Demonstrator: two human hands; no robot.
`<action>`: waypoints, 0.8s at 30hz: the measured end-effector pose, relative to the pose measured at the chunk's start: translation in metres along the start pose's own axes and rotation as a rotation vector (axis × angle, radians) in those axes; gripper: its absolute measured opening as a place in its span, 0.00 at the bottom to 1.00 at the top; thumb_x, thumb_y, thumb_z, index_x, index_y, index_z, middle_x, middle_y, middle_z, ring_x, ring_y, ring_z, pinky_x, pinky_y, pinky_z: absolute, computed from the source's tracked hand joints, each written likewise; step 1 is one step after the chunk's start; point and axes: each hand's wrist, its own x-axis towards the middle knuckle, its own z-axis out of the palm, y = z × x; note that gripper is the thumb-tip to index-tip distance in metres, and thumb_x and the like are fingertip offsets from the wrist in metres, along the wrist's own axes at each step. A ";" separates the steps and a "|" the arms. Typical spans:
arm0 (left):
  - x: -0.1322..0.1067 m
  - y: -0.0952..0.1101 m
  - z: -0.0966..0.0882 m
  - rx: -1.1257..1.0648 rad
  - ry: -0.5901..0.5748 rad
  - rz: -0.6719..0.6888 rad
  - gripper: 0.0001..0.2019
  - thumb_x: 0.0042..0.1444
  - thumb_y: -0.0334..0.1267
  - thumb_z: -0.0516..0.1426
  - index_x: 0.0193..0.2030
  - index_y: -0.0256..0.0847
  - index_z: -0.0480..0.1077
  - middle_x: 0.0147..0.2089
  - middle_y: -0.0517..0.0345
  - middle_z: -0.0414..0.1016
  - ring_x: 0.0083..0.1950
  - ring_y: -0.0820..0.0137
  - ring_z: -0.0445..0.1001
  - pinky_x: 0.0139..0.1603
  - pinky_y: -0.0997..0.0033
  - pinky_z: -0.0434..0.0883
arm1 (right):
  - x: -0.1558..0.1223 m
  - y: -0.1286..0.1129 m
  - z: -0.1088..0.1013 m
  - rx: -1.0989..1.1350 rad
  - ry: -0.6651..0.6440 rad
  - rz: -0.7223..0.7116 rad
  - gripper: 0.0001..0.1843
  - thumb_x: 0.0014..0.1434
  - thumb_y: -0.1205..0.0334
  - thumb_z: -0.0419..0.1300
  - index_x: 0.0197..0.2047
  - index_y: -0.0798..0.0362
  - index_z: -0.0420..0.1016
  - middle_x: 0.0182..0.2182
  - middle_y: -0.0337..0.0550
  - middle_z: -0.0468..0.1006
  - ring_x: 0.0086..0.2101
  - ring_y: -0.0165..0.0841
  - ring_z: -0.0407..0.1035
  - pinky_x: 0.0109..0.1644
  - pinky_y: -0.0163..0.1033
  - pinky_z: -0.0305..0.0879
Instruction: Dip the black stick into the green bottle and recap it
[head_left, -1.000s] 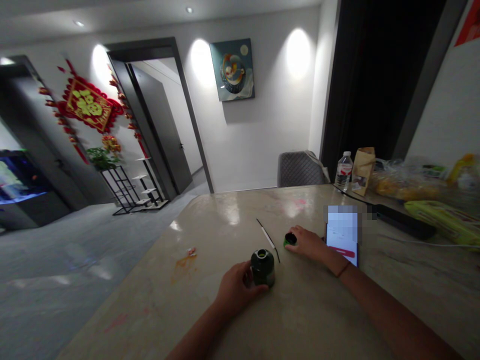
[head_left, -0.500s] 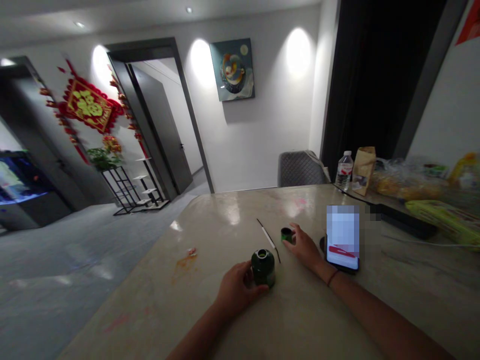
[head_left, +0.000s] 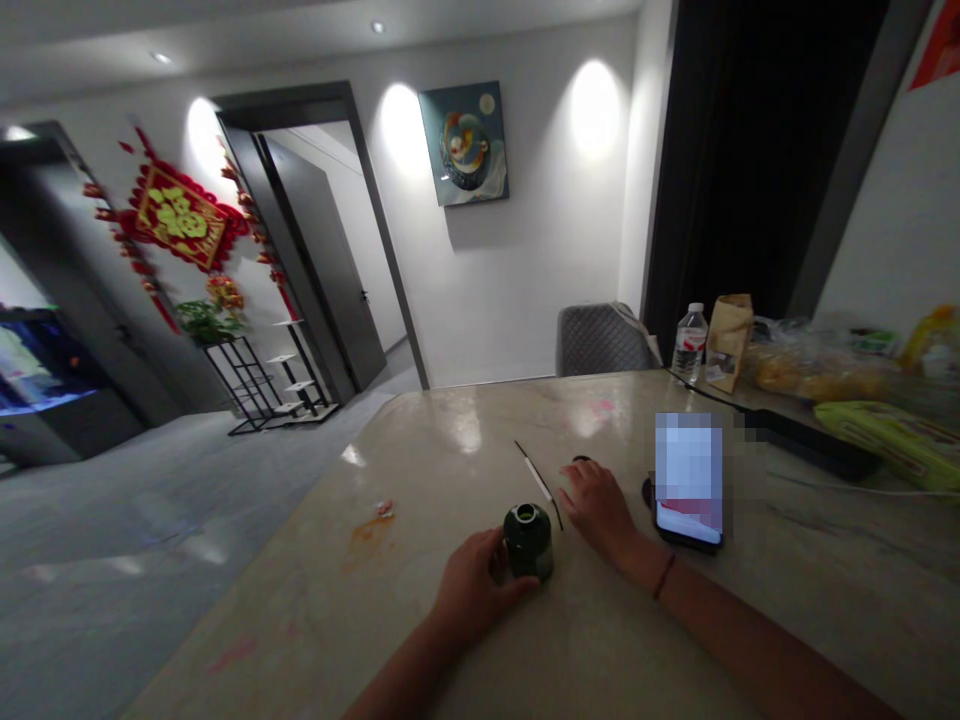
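Note:
A small dark green bottle (head_left: 529,540) stands upright on the table, its round mouth uncapped. My left hand (head_left: 476,585) curls round its left and near sides, with the thumb at the front. Just beyond the bottle lies a thin dark stick with a white middle (head_left: 536,478), slanting across the tabletop. My right hand (head_left: 598,508) is right of that stick, fingers stretched towards it, apparently holding nothing. Behind the right hand's knuckles only the dark rim of the small green cap (head_left: 581,459) shows; the hand hides the rest.
A lit phone (head_left: 688,520), partly blurred out, leans right of my right forearm. Farther right are a black box-like item (head_left: 814,445) with a cable and a green packet (head_left: 892,435). A water bottle (head_left: 690,345) and paper bag (head_left: 728,340) stand behind. An orange stain (head_left: 371,535) marks the table (head_left: 300,600).
My right hand has let go of the green cap and come nearer and slightly left, towards the stick, now covering most of the cap. My left hand keeps its hold on the bottle.

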 end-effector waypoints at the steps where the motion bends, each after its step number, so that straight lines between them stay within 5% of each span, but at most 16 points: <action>1: 0.000 -0.001 0.001 0.001 0.005 0.003 0.22 0.38 0.50 0.60 0.40 0.42 0.68 0.33 0.59 0.70 0.33 0.71 0.66 0.34 0.74 0.59 | -0.001 -0.004 0.000 0.016 -0.026 -0.033 0.10 0.55 0.63 0.52 0.41 0.55 0.67 0.38 0.48 0.70 0.43 0.37 0.61 0.49 0.41 0.55; 6: 0.000 -0.003 0.003 -0.002 0.009 0.020 0.22 0.38 0.50 0.60 0.41 0.43 0.68 0.33 0.60 0.71 0.34 0.70 0.66 0.34 0.74 0.59 | -0.005 -0.010 0.009 -0.004 -0.054 -0.132 0.11 0.55 0.64 0.53 0.43 0.54 0.67 0.42 0.48 0.70 0.46 0.38 0.59 0.51 0.42 0.52; 13: 0.000 -0.003 0.003 -0.026 0.009 0.014 0.25 0.38 0.51 0.60 0.44 0.44 0.67 0.36 0.58 0.71 0.36 0.69 0.67 0.36 0.73 0.60 | 0.000 0.002 0.004 0.040 -0.044 0.015 0.09 0.55 0.63 0.52 0.39 0.54 0.68 0.37 0.48 0.70 0.42 0.37 0.62 0.47 0.38 0.55; 17: 0.000 -0.002 0.001 -0.016 -0.015 0.011 0.24 0.38 0.51 0.60 0.42 0.43 0.68 0.34 0.59 0.71 0.34 0.70 0.67 0.34 0.74 0.60 | 0.005 0.015 0.011 -0.017 0.009 0.150 0.17 0.55 0.61 0.52 0.48 0.56 0.65 0.46 0.52 0.66 0.46 0.39 0.59 0.49 0.40 0.54; 24: 0.000 0.000 0.001 -0.029 0.001 0.010 0.26 0.37 0.52 0.60 0.45 0.44 0.67 0.37 0.58 0.72 0.37 0.68 0.67 0.37 0.73 0.61 | 0.012 0.032 0.018 -0.109 -0.178 0.119 0.19 0.58 0.63 0.50 0.53 0.53 0.62 0.36 0.49 0.72 0.39 0.37 0.65 0.45 0.38 0.55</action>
